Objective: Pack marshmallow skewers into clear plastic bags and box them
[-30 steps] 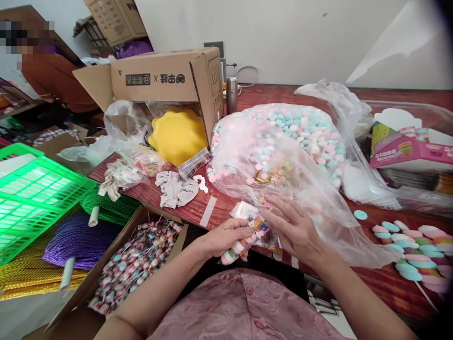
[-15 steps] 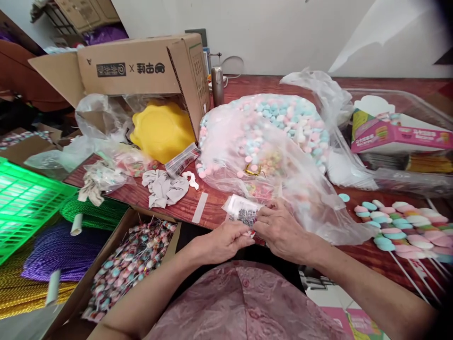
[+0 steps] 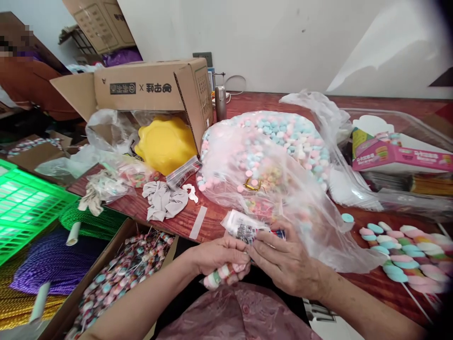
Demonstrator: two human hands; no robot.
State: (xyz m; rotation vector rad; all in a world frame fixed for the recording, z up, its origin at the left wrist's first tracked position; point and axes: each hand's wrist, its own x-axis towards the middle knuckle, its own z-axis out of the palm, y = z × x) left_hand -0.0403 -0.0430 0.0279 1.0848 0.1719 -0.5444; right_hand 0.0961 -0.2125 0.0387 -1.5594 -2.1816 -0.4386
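My left hand (image 3: 226,255) is closed around a marshmallow skewer (image 3: 222,275), with pink, white and green pieces showing below the fingers, seemingly in clear film. My right hand (image 3: 283,257) meets the left fingertips with its fingers bent together at the skewer's upper end; the fingertips are partly hidden. Just beyond both hands, a stack of printed clear plastic bags (image 3: 244,226) lies at the table edge, partly covered by the right fingers. A large clear bag of pastel marshmallows (image 3: 262,146) lies behind it.
Loose marshmallow skewers (image 3: 406,255) lie on the right, below a clear plastic tub (image 3: 417,200). At left stand a carton (image 3: 141,89) with a yellow lid-like piece (image 3: 166,144), a green basket (image 3: 31,208), twisted ties (image 3: 56,257) and a box of finished skewers (image 3: 123,269). A grey cloth (image 3: 164,200) lies nearby.
A marshmallow skewer now shows in my left hand, which has turned. My right fingers have spread forward over the printed bags. The view has tilted slightly upward.
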